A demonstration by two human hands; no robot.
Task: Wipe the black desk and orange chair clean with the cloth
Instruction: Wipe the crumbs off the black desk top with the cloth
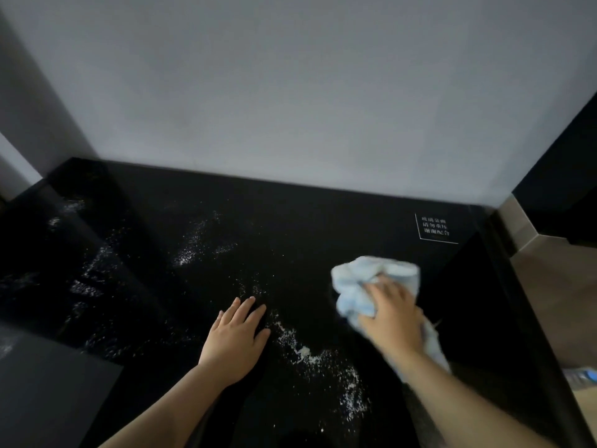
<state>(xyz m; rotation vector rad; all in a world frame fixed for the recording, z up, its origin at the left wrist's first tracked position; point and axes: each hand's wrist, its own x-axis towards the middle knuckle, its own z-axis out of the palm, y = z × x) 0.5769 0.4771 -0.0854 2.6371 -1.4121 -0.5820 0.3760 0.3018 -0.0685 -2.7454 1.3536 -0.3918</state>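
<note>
The glossy black desk (323,221) fills the lower half of the head view, strewn with white crumbs and powder (303,350) in patches at the middle and left. My right hand (392,315) grips a crumpled light blue and white cloth (361,279) and holds it down on the desk at the right. My left hand (237,334) lies flat on the desk near the middle, fingers straight and spread, beside a streak of crumbs. The orange chair is not in view.
A grey wall (290,92) rises directly behind the desk. A small white-lettered label (435,227) is stuck at the desk's back right corner. Wooden flooring (555,286) shows past the desk's right edge. A dark grey panel (48,392) sits at the lower left.
</note>
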